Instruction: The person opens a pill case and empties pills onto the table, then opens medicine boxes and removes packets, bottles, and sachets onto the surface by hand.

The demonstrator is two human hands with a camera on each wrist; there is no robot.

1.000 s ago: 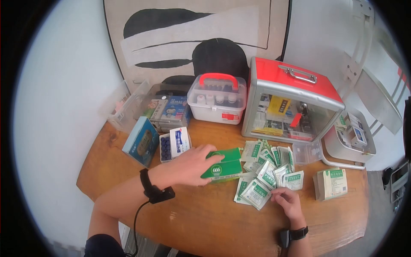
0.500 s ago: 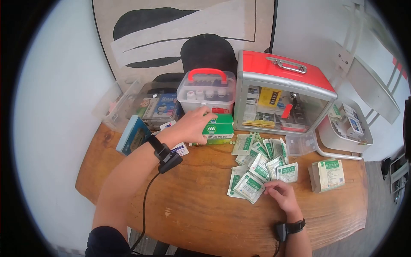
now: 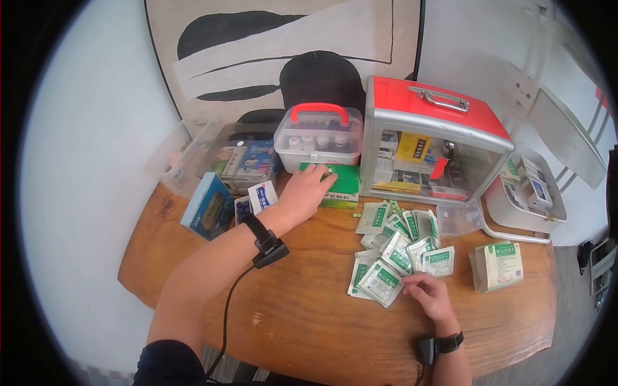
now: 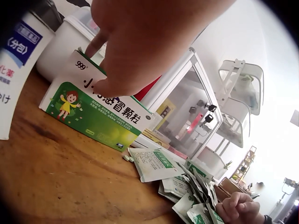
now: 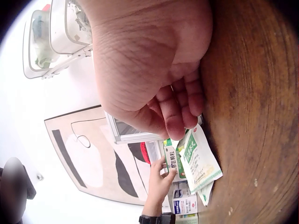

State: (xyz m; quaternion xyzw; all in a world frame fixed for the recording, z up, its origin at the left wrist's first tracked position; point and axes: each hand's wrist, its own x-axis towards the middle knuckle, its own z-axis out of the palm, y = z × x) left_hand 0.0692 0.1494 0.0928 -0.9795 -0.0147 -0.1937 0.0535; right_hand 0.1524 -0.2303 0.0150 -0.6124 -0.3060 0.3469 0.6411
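Wooden bench [image 3: 302,321] against a white wall with a black-and-white painting: a person's left hand [image 3: 304,190] rests on a green medicine box [image 3: 340,186] set down at the far side, between the red-handled clear case [image 3: 318,138] and the red-lidded cabinet [image 3: 434,145], its fingers spread flat over the box top rather than curled round it. The box appears placed; the loose green-and-white sachets [image 3: 399,251] heaped near the middle remain to be dealt with. The right hand [image 3: 430,296] sits at the heap's near edge, fingers curled against the sachets; whether it pinches one cannot be told. The clear case holds small bottles, the cabinet shows cartons behind its glass, an open clear bin [image 3: 222,157] at far left holds boxed medicines, and a white tray [image 3: 524,219] at right carries more cartons.
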